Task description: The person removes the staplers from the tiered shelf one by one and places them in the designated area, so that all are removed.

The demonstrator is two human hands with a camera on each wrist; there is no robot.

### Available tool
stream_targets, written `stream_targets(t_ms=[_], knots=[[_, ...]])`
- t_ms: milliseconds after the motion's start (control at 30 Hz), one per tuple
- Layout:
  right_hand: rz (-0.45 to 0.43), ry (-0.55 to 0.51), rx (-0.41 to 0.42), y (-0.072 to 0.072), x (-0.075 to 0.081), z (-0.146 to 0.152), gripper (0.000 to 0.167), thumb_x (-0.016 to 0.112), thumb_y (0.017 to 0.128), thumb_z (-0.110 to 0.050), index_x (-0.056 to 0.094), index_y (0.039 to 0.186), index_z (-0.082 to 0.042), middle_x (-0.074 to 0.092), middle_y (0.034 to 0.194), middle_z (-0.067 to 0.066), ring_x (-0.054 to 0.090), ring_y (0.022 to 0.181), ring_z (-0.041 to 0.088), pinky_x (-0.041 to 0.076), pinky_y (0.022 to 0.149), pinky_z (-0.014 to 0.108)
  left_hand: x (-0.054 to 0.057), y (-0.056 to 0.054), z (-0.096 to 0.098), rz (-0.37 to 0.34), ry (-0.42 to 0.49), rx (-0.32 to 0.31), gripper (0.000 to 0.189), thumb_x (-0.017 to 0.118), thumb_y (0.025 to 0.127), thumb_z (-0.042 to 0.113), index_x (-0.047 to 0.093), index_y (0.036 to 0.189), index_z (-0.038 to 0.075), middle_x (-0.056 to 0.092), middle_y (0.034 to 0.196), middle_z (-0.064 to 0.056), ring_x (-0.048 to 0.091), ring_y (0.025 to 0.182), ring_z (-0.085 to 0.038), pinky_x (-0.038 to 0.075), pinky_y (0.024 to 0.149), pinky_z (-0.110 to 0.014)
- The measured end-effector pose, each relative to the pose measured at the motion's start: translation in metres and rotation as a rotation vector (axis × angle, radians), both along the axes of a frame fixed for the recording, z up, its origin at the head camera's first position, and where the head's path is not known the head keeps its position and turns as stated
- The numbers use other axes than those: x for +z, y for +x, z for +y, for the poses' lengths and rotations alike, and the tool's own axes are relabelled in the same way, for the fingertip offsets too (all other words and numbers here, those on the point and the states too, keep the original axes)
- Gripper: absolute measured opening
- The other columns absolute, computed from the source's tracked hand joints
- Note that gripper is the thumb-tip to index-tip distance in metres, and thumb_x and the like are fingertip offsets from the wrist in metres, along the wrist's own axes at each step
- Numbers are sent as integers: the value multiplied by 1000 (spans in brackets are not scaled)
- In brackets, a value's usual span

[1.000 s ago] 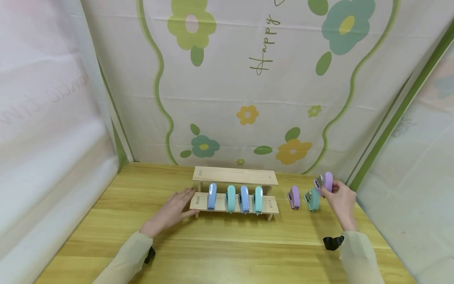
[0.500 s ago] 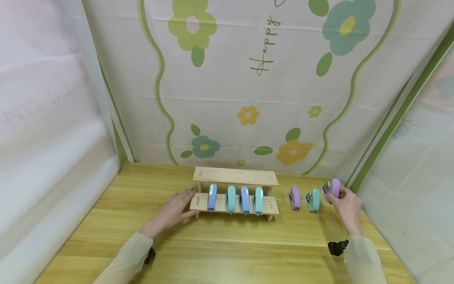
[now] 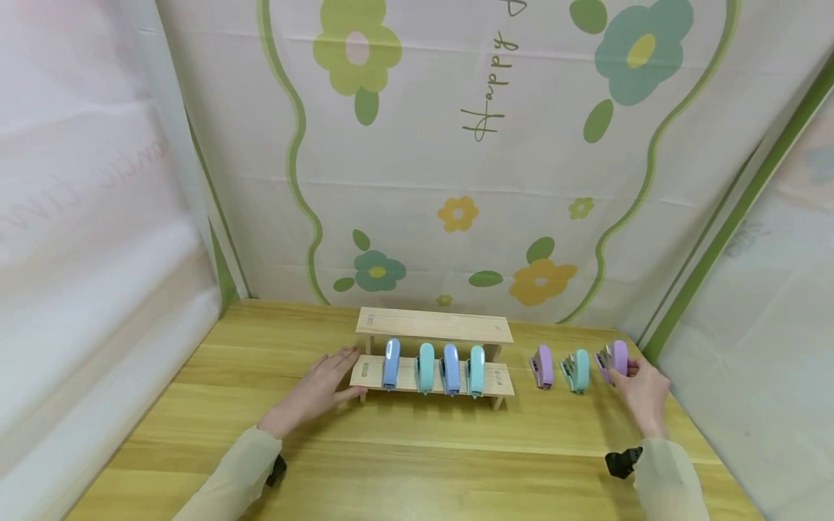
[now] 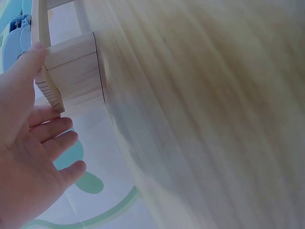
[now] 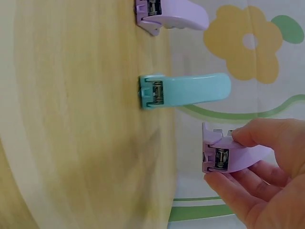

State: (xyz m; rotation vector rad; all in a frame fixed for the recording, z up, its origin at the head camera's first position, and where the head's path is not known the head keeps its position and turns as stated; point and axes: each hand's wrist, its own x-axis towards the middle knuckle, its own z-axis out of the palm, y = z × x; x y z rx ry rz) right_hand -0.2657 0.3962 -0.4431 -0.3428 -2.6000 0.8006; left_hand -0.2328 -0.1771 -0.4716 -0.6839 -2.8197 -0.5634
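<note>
In the head view, the two-tier wooden rack (image 3: 433, 324) stands on the wood-grain surface (image 3: 417, 463), just in front of the flower-printed cloth (image 3: 391, 159). Its lower tier bears four staplers in a row: going from the rack's left end to its right, you have the first blue stapler (image 3: 391, 365), the first teal stapler (image 3: 426, 369), the second blue stapler (image 3: 450, 369) and the second teal stapler (image 3: 476, 370). Your left grip (image 3: 316, 391) is released, fingers loosely extended, at the rack's left end. To the right of the rack come the standing purple stapler (image 3: 543, 367), then the third teal stapler (image 3: 578, 371), then, farthest from the rack, the held purple stapler (image 3: 619, 358), which your right grip (image 3: 641, 394) is grasping. In the left wrist view, your thumb touches the edge of the rack's lower tier, and your index finger lies by the corner of that same end. In the right wrist view, your thumb and fingers pinch the held purple stapler, which looks lifted off the surface; the third teal stapler stands upright on the rack's side of it, with the standing purple stapler nearer the rack again.
</note>
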Motion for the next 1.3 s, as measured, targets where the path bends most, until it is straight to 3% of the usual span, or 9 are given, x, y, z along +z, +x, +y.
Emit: stream_targets(t_ms=[433,733,1300], knots=[[13,7,12,-1,-16,7,36,69,87,-11,61,108,17,68,101,37,68,83,44,44,54,17,0,-1,0,-2,-4,4,75,68,92,41,42,146,-4,44,152,-24,43,141,-41,33,117,-63],[-30,12,4,-6,-27,13,39,67,86,-13,61,110,18,68,102,37,67,85,44,44,58,19,0,-1,0,-15,-7,2,76,67,93,41,41,147,-4,42,153,-23,42,142,-41,31,118,-62],[-88,-7,12,-10,-30,13,42,66,88,-14,59,114,19,66,107,39,66,92,48,45,60,22,2,-1,1,-11,-9,1,75,67,93,42,42,146,-4,44,153,-23,43,142,-40,32,118,-62]])
